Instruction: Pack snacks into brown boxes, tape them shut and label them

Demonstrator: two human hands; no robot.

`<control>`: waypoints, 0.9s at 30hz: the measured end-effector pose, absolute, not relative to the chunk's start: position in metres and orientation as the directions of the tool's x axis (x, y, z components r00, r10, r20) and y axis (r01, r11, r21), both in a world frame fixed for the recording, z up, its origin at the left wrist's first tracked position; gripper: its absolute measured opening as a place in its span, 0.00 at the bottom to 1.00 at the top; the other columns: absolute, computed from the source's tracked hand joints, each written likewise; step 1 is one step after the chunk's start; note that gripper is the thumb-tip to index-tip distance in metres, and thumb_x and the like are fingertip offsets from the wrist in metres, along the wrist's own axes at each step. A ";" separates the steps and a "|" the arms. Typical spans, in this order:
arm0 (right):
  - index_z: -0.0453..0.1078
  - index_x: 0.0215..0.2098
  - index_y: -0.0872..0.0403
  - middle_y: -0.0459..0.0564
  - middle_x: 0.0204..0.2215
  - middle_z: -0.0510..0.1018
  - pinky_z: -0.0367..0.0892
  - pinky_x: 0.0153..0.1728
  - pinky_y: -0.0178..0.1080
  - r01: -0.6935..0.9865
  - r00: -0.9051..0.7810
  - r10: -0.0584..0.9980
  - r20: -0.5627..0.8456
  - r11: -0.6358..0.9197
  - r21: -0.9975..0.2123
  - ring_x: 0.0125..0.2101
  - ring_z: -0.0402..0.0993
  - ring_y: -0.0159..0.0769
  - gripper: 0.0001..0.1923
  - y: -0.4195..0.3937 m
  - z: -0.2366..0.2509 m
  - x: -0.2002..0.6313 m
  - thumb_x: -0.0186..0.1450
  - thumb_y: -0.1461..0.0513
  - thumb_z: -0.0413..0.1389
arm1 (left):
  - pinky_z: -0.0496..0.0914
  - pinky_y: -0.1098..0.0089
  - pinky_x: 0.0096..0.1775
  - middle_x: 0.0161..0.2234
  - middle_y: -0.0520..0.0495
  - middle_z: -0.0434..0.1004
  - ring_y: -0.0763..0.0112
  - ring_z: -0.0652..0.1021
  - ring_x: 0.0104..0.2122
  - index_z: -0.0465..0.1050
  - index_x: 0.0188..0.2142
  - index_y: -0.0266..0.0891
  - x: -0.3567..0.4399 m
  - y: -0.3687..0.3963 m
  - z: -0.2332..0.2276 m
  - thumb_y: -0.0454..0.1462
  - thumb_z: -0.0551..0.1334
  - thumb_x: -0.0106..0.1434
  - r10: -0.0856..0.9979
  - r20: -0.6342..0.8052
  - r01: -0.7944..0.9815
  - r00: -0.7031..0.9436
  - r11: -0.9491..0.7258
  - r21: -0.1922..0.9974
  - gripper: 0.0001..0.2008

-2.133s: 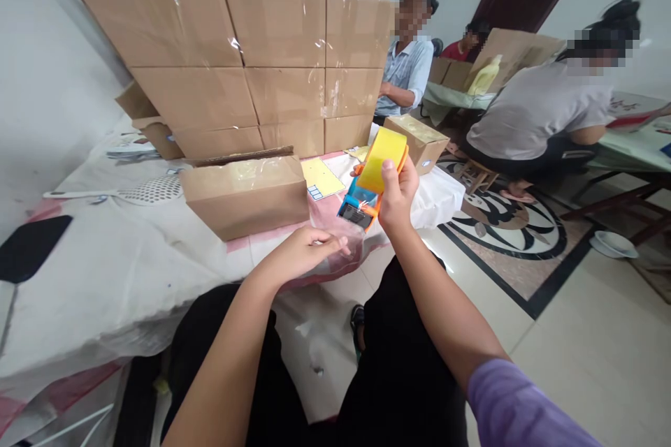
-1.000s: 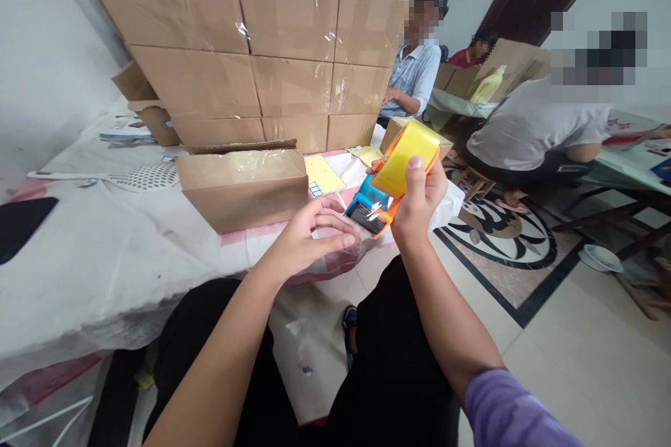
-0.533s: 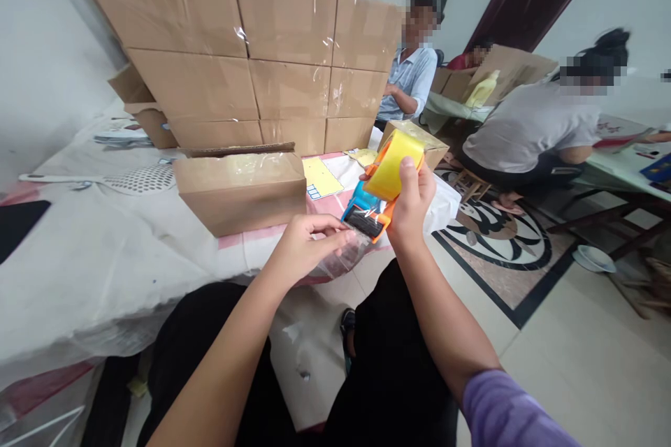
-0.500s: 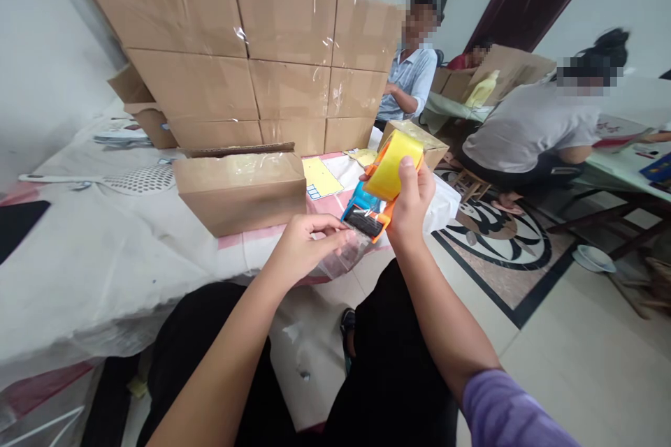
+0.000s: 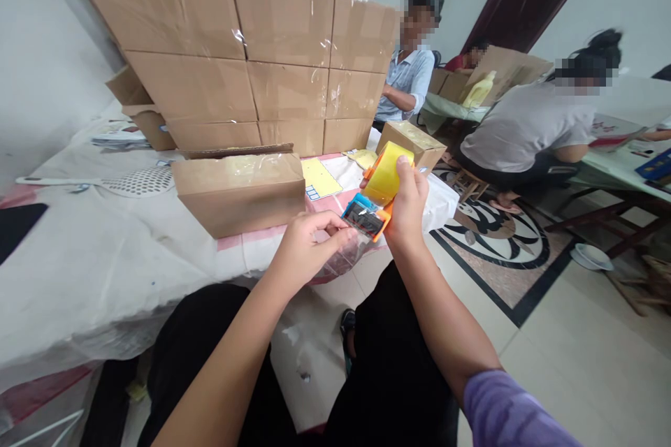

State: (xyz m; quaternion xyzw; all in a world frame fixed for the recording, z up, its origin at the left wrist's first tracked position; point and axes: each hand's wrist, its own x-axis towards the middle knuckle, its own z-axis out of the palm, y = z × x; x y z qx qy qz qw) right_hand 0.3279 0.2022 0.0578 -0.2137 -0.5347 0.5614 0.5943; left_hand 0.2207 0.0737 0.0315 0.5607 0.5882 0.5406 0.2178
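My right hand (image 5: pixel 406 206) grips an orange and blue tape dispenser (image 5: pixel 370 206) loaded with a yellowish tape roll (image 5: pixel 382 171), held up over my lap at the table's edge. My left hand (image 5: pixel 307 248) is just below its blade end, fingers pinching the loose clear tape strip (image 5: pixel 343 258) that hangs from the dispenser. A small taped cardboard box (image 5: pixel 238 192) lies on the white-covered table (image 5: pixel 105 258) just left of both hands.
A wall of stacked sealed cartons (image 5: pixel 251 49) stands behind the box. A yellow sheet (image 5: pixel 319 178), another small carton (image 5: pixel 412 143) and a perforated white utensil (image 5: pixel 131 181) lie on the table. Other people (image 5: pixel 524 126) sit working at the right, over patterned floor.
The dispenser has tilted and come down slightly toward my left hand, which has closed its fingers on the tape end. The view has shifted a little.
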 end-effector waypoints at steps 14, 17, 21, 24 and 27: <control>0.68 0.36 0.51 0.48 0.25 0.78 0.78 0.36 0.47 -0.408 -0.180 0.899 0.400 0.302 -0.862 0.34 0.81 0.43 0.22 0.206 0.052 0.323 0.65 0.41 0.54 | 0.68 0.70 0.36 0.26 0.53 0.78 0.70 0.75 0.29 0.78 0.28 0.41 0.215 0.074 0.032 0.41 0.65 0.62 0.889 0.357 0.463 -0.286 -0.198 0.864 0.08; 0.67 0.35 0.52 0.49 0.26 0.78 0.78 0.37 0.47 -0.422 -0.175 0.912 0.371 0.271 -0.865 0.36 0.81 0.44 0.21 0.204 0.054 0.322 0.65 0.42 0.54 | 0.68 0.71 0.35 0.28 0.52 0.79 0.69 0.75 0.30 0.79 0.30 0.41 0.217 0.073 0.032 0.43 0.67 0.60 0.902 0.313 0.411 -0.297 -0.175 0.895 0.08; 0.67 0.37 0.52 0.50 0.28 0.79 0.78 0.38 0.49 -0.436 -0.188 0.920 0.344 0.236 -0.869 0.39 0.81 0.46 0.21 0.204 0.053 0.321 0.65 0.43 0.54 | 0.68 0.70 0.34 0.26 0.52 0.78 0.69 0.74 0.29 0.78 0.29 0.40 0.221 0.071 0.034 0.45 0.70 0.56 0.897 0.259 0.394 -0.359 -0.106 0.913 0.11; 0.66 0.36 0.51 0.51 0.28 0.79 0.78 0.38 0.50 -0.440 -0.195 0.920 0.340 0.228 -0.868 0.39 0.81 0.46 0.21 0.204 0.052 0.320 0.65 0.42 0.54 | 0.67 0.69 0.36 0.27 0.52 0.78 0.69 0.74 0.30 0.76 0.28 0.41 0.222 0.072 0.035 0.45 0.69 0.58 0.899 0.269 0.435 -0.346 -0.100 0.895 0.11; 0.66 0.35 0.51 0.50 0.27 0.78 0.79 0.37 0.49 -0.442 -0.188 0.929 0.319 0.210 -0.872 0.38 0.81 0.46 0.20 0.202 0.054 0.320 0.65 0.43 0.55 | 0.66 0.67 0.38 0.28 0.51 0.78 0.66 0.74 0.33 0.76 0.27 0.42 0.221 0.073 0.033 0.45 0.68 0.59 0.884 0.320 0.536 -0.339 -0.098 0.839 0.10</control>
